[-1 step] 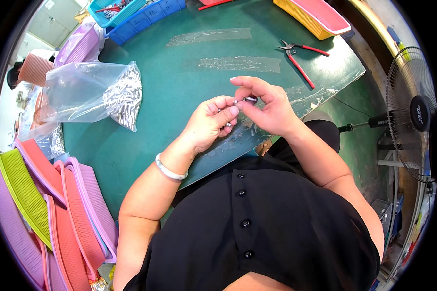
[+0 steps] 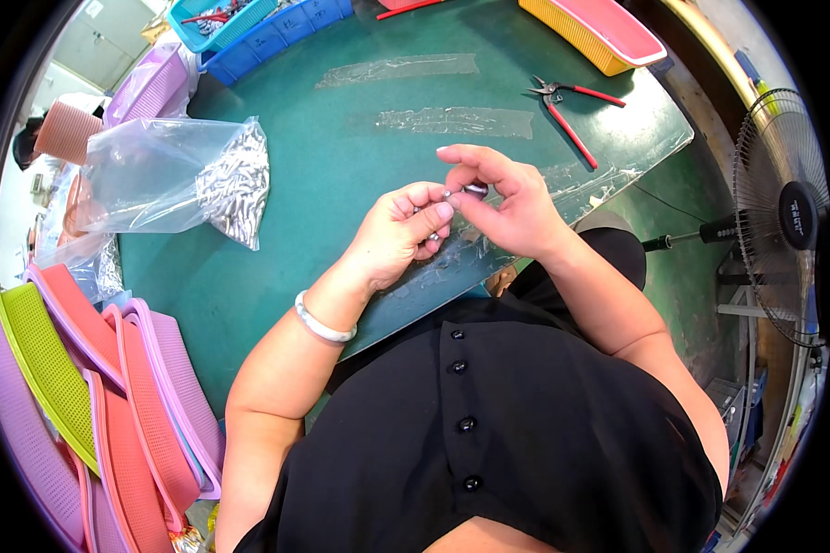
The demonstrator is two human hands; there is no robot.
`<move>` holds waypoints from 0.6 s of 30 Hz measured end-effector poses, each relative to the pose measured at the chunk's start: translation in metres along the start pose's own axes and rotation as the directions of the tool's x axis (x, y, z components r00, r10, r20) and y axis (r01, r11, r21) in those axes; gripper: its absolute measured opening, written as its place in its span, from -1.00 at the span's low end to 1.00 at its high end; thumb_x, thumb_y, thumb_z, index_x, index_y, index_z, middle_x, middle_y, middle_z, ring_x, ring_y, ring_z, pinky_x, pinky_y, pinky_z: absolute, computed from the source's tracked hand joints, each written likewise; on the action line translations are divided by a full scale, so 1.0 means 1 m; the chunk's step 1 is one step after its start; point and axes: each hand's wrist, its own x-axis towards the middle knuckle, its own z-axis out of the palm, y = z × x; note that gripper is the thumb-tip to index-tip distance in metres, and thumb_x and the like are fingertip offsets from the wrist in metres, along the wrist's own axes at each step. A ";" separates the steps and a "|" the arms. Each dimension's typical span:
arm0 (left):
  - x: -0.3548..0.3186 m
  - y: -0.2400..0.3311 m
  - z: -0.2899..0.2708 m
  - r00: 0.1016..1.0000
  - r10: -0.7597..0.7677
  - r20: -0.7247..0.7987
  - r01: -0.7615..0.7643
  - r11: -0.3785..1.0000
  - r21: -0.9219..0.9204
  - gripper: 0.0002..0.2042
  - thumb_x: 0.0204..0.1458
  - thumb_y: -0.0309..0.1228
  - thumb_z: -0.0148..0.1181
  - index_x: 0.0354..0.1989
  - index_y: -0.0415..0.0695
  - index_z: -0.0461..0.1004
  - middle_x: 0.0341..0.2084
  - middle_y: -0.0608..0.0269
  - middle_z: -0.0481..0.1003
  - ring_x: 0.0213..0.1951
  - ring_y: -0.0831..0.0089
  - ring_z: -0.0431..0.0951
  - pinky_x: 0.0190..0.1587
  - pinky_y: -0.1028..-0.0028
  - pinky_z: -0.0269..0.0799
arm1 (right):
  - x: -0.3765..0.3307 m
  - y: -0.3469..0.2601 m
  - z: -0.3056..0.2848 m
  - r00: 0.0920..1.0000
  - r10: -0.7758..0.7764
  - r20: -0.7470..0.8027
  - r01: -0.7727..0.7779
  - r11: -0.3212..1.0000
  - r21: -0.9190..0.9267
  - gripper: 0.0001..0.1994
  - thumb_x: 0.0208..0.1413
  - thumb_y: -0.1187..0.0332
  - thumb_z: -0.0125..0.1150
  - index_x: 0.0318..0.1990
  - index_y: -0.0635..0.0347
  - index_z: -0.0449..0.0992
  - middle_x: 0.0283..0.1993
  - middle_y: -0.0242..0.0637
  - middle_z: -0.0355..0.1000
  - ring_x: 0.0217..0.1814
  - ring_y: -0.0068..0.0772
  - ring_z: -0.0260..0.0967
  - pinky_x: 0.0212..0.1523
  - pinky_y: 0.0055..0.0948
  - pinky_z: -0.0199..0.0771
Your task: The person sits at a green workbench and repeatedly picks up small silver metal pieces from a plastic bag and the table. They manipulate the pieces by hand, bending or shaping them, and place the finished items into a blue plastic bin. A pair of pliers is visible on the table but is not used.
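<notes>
Above the near edge of the green table, my left hand point(image 2: 404, 232) is closed on small silver metal parts; bits of them peek out between the fingers. My right hand point(image 2: 507, 201) meets it at the fingertips, with a small shiny metal part point(image 2: 476, 189) held against its curled fingers and the index finger stretched out. The exact kind of these parts is too small to make out. To the left, a clear plastic bag point(image 2: 148, 175) lies on its side, with many small silver metal pieces point(image 2: 236, 184) gathered at its right end.
Red-handled cutters point(image 2: 572, 118) lie spread on the table's right side. Blue point(image 2: 277, 41) and yellow-pink point(image 2: 599, 37) baskets stand at the far edge. Stacked coloured baskets point(image 2: 129, 405) fill the lower left. A standing fan point(image 2: 784, 217) is at the right, beyond the table corner.
</notes>
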 end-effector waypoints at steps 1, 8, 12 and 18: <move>0.000 0.000 0.000 1.000 -0.002 -0.004 0.002 1.000 -0.003 -0.89 0.10 -0.39 0.04 -0.26 -0.14 0.41 -0.58 0.41 0.34 -0.61 0.70 0.25 -0.60 0.75 0.11 | 0.000 0.000 0.000 1.000 0.002 0.008 -0.002 1.000 -0.005 -0.57 -0.13 0.66 0.10 -0.01 0.22 0.33 -0.39 -0.34 0.44 -0.44 -0.58 0.34 -0.36 -0.60 0.38; 0.004 0.002 -0.004 0.999 0.037 -0.003 -0.037 0.984 -0.176 -0.91 0.08 -0.37 0.05 -0.33 -0.11 0.38 -0.60 0.38 0.34 -0.62 0.66 0.28 -0.62 0.71 0.12 | -0.002 0.011 0.000 1.000 0.025 -0.006 -0.025 0.998 0.056 -0.50 -0.09 0.67 0.03 0.10 0.25 0.20 -0.26 -0.27 0.49 -0.33 -0.47 0.44 -0.29 -0.54 0.43; 0.004 0.001 -0.006 0.999 0.041 -0.024 -0.045 0.977 -0.206 -0.91 0.06 -0.37 0.09 -0.36 -0.10 0.37 -0.59 0.37 0.36 -0.61 0.65 0.30 -0.62 0.71 0.15 | -0.001 -0.001 -0.005 0.982 0.185 0.045 -0.188 0.980 0.070 -0.48 -0.03 0.67 0.02 0.16 0.26 0.16 -0.25 -0.30 0.49 -0.26 -0.57 0.42 -0.19 -0.60 0.40; 0.004 0.000 -0.006 0.999 0.024 -0.040 -0.032 0.980 -0.194 -0.91 0.06 -0.37 0.11 -0.37 -0.10 0.39 -0.59 0.37 0.38 -0.62 0.66 0.32 -0.63 0.71 0.17 | 0.000 0.000 -0.001 0.997 0.075 0.005 -0.074 0.995 -0.070 -0.46 -0.06 0.62 0.11 0.15 0.24 0.18 -0.33 -0.31 0.52 -0.30 -0.58 0.45 -0.21 -0.58 0.42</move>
